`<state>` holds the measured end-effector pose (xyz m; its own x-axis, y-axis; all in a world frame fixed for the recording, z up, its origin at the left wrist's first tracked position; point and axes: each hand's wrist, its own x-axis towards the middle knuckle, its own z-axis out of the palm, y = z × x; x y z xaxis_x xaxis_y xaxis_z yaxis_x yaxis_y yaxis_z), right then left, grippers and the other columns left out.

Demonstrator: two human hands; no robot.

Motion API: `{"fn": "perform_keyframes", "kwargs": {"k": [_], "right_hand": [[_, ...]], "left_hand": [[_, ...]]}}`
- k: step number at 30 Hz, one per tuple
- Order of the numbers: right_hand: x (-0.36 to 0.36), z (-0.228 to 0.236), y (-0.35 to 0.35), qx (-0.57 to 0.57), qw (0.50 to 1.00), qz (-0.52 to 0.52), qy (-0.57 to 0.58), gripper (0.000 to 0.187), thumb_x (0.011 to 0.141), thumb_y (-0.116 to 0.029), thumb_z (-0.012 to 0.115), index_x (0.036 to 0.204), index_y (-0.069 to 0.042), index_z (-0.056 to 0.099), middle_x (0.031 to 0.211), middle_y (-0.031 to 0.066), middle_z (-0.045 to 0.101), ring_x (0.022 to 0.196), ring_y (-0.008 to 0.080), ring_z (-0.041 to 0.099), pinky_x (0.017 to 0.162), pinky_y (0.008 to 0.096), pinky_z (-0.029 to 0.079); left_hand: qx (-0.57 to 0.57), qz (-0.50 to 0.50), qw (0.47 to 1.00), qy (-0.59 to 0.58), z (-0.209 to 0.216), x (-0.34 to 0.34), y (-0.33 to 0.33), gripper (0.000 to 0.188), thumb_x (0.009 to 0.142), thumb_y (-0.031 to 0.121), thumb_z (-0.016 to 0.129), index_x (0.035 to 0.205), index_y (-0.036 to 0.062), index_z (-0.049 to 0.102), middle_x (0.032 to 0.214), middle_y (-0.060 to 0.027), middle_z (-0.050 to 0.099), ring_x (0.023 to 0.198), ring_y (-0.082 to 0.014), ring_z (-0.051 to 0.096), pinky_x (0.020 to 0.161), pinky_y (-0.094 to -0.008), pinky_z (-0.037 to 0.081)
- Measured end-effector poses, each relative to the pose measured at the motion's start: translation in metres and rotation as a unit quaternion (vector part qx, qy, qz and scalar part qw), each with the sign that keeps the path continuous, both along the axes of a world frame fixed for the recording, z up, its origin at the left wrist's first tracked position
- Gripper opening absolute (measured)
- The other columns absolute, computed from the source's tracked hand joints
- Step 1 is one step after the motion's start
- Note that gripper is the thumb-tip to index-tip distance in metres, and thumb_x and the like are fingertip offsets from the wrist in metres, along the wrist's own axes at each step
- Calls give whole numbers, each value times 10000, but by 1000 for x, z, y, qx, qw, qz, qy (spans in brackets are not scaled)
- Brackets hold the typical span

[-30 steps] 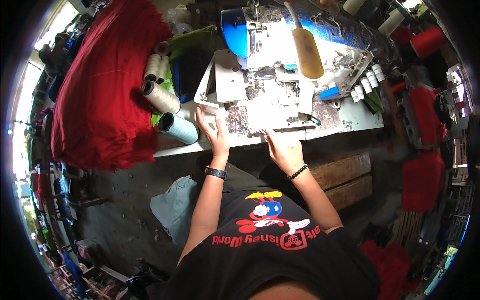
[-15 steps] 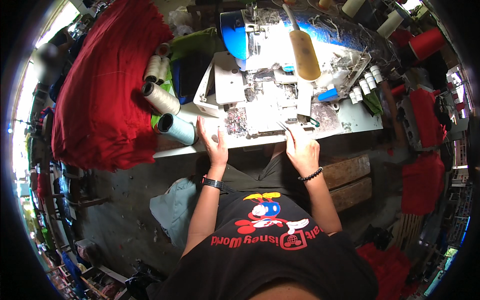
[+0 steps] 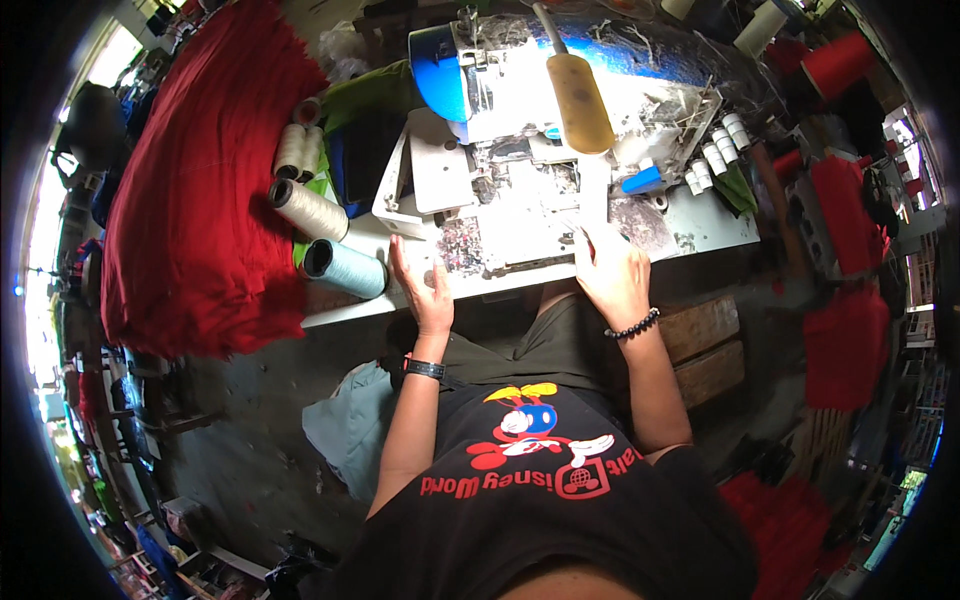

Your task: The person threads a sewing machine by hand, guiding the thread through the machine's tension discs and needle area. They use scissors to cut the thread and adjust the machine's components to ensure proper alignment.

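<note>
My left hand (image 3: 428,295) is at the front edge of the white table (image 3: 712,222), fingers stretched out and holding nothing. Just left of it lies a light blue thread cone (image 3: 348,270). In front of the sewing machine (image 3: 505,115), my right hand (image 3: 617,278) has its fingers closed around slim metal tweezers (image 3: 579,236), whose tips point towards the machine bed and fade into strong glare. A yellowish lamp (image 3: 581,105) hangs over the bed. Bright light washes out the needle area.
A tall heap of red fabric (image 3: 200,190) fills the left side. Next to it are a cream thread cone (image 3: 310,210) and a white open box (image 3: 400,195). Several small white spools (image 3: 714,158) stand at the right, near a blue block (image 3: 641,180). A wooden bench (image 3: 695,340) is below.
My right hand with the tweezers has moved rightward and slightly forward along the machine's front. My left hand stays open in about the same place. The view has shifted a little.
</note>
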<state>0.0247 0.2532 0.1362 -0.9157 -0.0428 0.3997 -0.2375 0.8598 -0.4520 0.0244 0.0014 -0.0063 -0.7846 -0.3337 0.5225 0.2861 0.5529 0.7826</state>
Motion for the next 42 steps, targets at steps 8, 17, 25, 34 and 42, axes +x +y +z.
{"fn": "perform_keyframes", "kwargs": {"k": [8, 17, 25, 34, 42], "right_hand": [[-16, 13, 2, -19, 1000, -21, -2, 184, 804, -154, 608, 958, -71, 666, 820, 153, 655, 711, 321, 645, 650, 398, 516], [-7, -1, 17, -3, 999, -15, -50, 256, 802, -229, 672, 1014, -86, 679, 777, 135, 666, 663, 281, 650, 620, 364, 511], [-24, -16, -24, 6, 993, 93, 75, 211, 842, -150, 598, 1008, -37, 664, 823, 148, 673, 713, 297, 659, 648, 367, 534], [-30, -44, -58, -76, 990, 51, -104, 280, 883, -238, 568, 1073, -40, 622, 897, 184, 665, 816, 289, 661, 725, 396, 525], [-39, -60, -79, 74, 990, 55, 106, 149, 767, -151, 563, 840, -41, 631, 798, 157, 609, 783, 314, 592, 736, 421, 472]], "left_hand": [[-18, 6, 1000, 8, 2, 1, 1, 681, 889, 69, 582, 1454, 11, 206, 1490, -189, 255, 1379, -322, 257, 1130, -430, 216], [53, -9, 999, 5, -2, -1, 1, 673, 884, 74, 586, 1448, 8, 224, 1503, -183, 251, 1394, -339, 233, 1138, -445, 194], [32, -5, 999, -2, -2, -1, 1, 678, 875, 57, 583, 1449, 15, 225, 1507, -181, 241, 1396, -337, 227, 1141, -445, 187], [19, -11, 1000, -11, -1, 0, 1, 707, 864, 32, 567, 1463, 21, 192, 1509, -180, 230, 1400, -334, 216, 1145, -447, 173], [14, -13, 1000, -21, 2, 1, 4, 694, 877, 17, 545, 1467, 18, 180, 1498, -199, 230, 1380, -333, 255, 1132, -443, 201]]}}
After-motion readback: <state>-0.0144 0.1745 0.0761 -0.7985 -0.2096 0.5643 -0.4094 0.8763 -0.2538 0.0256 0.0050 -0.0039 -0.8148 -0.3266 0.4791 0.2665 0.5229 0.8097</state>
